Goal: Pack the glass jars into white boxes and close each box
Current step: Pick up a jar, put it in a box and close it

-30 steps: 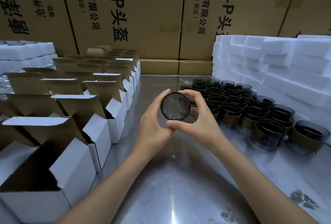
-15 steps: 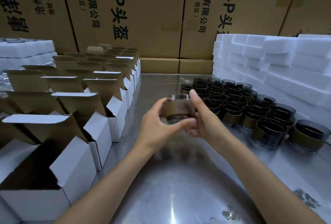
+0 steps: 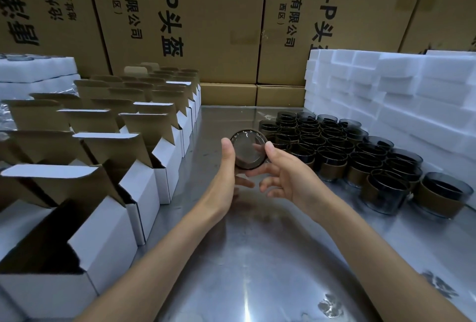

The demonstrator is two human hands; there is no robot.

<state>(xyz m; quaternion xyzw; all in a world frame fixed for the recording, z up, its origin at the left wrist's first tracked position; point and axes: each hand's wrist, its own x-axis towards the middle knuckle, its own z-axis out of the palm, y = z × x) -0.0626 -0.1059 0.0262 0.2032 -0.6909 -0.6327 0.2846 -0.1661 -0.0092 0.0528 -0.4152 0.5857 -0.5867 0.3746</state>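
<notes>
Cartons [image 3: 180,17], brown with black printed characters, stood stacked as a wall across the back. Steel table [image 3: 257,257] ran forward from them, shiny, with glare spots near the front edge. White foam blocks [image 3: 391,95] were piled at the right rear, with another foam stack [image 3: 36,69] at the far left. White boxes [image 3: 144,187] sat in rows along the left side of the table, all with brown-lined lids standing open; nearest one [image 3: 85,252] showed a dark interior, contents not discernible. Glass jars [image 3: 334,151], smoky dark with tan bands round the lower part, were clustered upright on the right half of the table, touching one another, just in front of the foam. One held jar [image 3: 247,150] was up off the table at centre, tipped so a round end faced the camera; could not tell whether base or mouth. Left hand [image 3: 226,175] gripped it from the left, thumb up along the rim. Right hand [image 3: 286,177] pinched it from the right, thumb on the upper edge, fingers curled beneath, one fingertip visible through the glass.
</notes>
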